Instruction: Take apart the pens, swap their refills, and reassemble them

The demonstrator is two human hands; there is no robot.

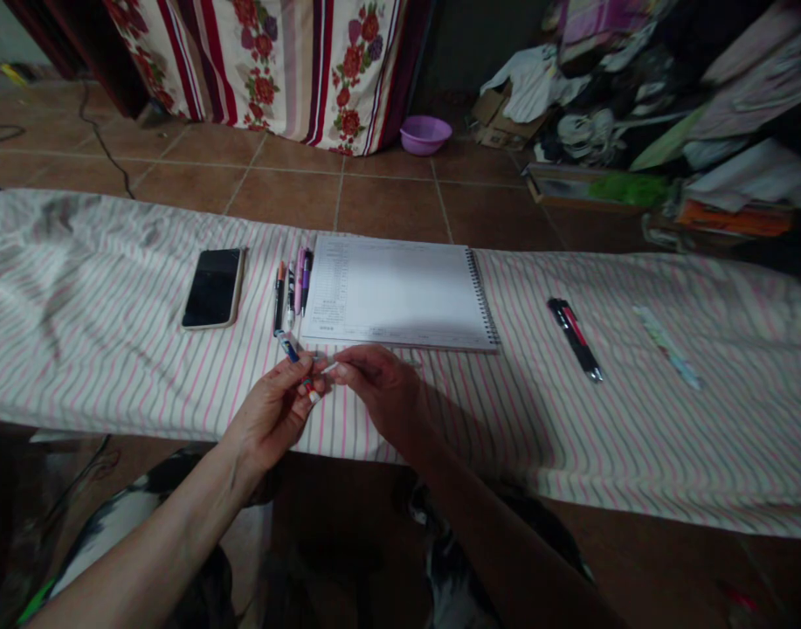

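Note:
My left hand (pixel 275 411) pinches a pen (pixel 290 349) with blue, white and red parts, tilted with its clear end pointing away from me. Close beside it, my right hand (pixel 390 393) is closed on a thin pale stick (pixel 330 368), whose exact kind I cannot make out. The tip of that stick reaches toward the fingers of my left hand; whether it touches the pen is unclear. Both hands are over the front of the striped cloth (pixel 348 419), just below a spiral notebook (pixel 406 288) lying open at a printed page.
Several pens (pixel 299 279) lie along the notebook's left side, with a phone (pixel 212 288) farther left. On the right are a black and red pen (pixel 576 339) and a pale patterned pen (pixel 668 349). A purple basin (pixel 426 135) stands on the tiled floor beyond.

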